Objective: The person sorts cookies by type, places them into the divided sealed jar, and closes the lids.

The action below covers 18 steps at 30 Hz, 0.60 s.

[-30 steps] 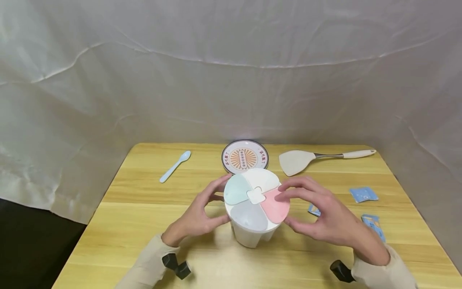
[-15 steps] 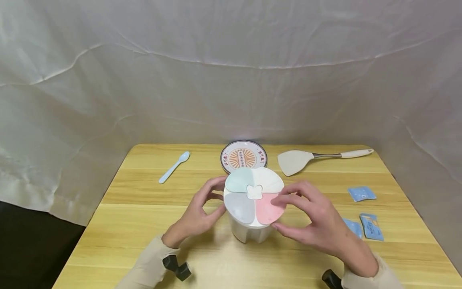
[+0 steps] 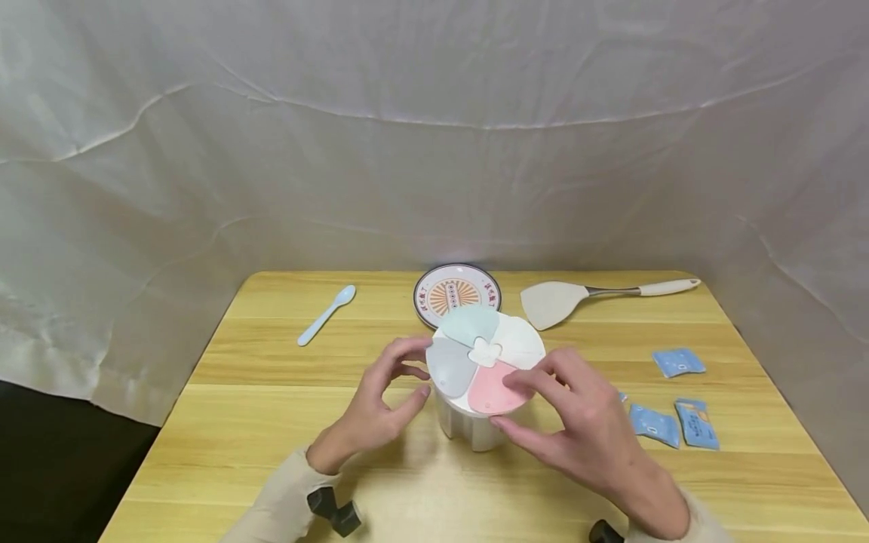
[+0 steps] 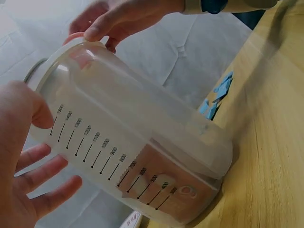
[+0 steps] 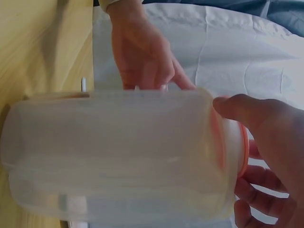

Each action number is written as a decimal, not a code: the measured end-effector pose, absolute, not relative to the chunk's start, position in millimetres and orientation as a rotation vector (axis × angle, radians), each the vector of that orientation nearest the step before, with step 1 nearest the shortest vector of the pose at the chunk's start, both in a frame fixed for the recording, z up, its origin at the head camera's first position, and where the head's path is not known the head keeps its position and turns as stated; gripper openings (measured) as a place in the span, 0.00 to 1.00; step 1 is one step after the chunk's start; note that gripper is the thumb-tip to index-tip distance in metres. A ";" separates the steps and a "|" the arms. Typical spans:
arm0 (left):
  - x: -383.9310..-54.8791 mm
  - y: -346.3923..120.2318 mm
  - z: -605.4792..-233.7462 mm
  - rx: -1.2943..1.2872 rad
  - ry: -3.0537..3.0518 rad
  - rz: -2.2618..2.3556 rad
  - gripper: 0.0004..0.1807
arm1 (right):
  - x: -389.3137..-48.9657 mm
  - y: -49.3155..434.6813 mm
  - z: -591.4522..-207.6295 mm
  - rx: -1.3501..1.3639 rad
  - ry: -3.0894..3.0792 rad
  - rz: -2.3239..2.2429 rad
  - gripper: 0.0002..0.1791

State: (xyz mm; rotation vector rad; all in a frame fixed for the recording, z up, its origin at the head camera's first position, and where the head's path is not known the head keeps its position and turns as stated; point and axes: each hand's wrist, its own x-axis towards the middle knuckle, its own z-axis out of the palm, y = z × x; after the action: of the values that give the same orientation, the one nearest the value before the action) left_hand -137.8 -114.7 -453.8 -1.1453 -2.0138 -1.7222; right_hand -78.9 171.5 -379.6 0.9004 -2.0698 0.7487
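A translucent storage canister (image 4: pixel 128 109) with a measuring scale on its side stands upright on the table. Its round lid has mint, white, grey and pink (image 3: pixel 498 391) flaps around a flower-shaped centre. My right hand (image 3: pixel 584 426) pinches the lid's edge at the pink flap, fingers on top and thumb at the rim. Around the canister's left side, my left hand (image 3: pixel 370 403) is held loosely curved with fingers spread; in the left wrist view its fingertips seem barely in contact. A brownish packet with a jagged edge (image 4: pixel 171 185) shows through the lower wall.
Behind the canister lies a patterned plate (image 3: pixel 458 290). A light blue spoon (image 3: pixel 326 315) is at left, and a cream spatula (image 3: pixel 553 303) at back right. Several blue packets (image 3: pixel 697 424) lie on the right. Grey cloth (image 3: pixel 434 173) hangs behind the table.
The canister has turned clockwise seen from above: the pink flap went from the right to the front, the grey to the left. My right hand moved left and nearer with it.
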 end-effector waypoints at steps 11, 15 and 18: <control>-136.3 -113.2 -459.0 -1.244 -2.107 -1.620 0.48 | -75.6 166.6 -375.3 1.014 -2.099 0.784 0.19; -137.8 -111.5 -461.4 -1.243 -2.116 -1.605 0.47 | -77.4 174.2 -369.9 1.051 -2.155 0.789 0.20; -138.4 -111.6 -461.6 -1.245 -2.114 -1.584 0.47 | -79.0 177.1 -365.4 1.100 -2.151 0.738 0.19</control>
State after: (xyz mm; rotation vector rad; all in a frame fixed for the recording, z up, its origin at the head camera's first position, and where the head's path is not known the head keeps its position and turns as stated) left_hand -138.4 -111.6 -461.6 -1.2453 -2.1140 -1.5837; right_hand -79.0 177.1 -365.4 1.1001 -2.1514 0.7377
